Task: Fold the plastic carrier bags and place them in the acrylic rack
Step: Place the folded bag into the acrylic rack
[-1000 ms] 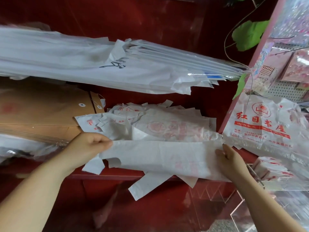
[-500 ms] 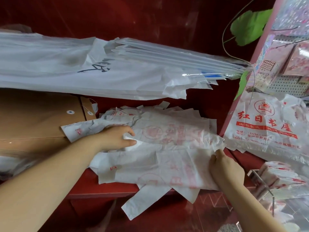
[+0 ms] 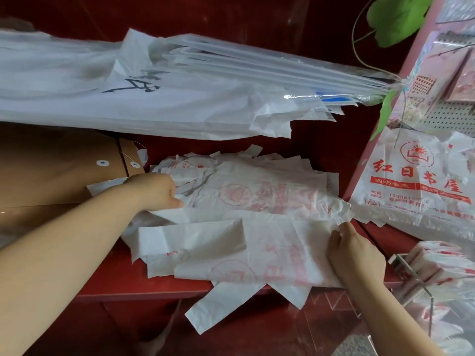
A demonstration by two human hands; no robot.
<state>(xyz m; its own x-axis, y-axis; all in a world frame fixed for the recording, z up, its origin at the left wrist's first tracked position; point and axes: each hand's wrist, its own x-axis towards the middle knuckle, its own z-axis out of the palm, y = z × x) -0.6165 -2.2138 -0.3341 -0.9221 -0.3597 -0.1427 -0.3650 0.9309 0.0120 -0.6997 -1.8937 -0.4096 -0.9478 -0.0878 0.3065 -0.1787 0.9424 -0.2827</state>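
Observation:
A heap of white carrier bags (image 3: 257,194) with faded red print lies on the red shelf (image 3: 154,286). On top, nearest me, one bag (image 3: 231,247) lies flat with its handle end folded over. My left hand (image 3: 154,191) presses down on the heap at its left side, fingers curled on the plastic. My right hand (image 3: 354,253) pinches the right edge of the top bag. At the lower right stands the clear acrylic rack (image 3: 401,263) with folded bags (image 3: 437,265) inside it.
A thick bundle of large white and clear bags (image 3: 154,93) overhangs the shelf from the left. Brown string-tie envelopes (image 3: 51,170) lie at the left. Printed bags (image 3: 416,181) hang on the pink pegboard at right, with green leaves (image 3: 395,16) above.
The bag was held stretched above the heap; it now lies flat on it. My left hand let go of its end and moved up onto the heap.

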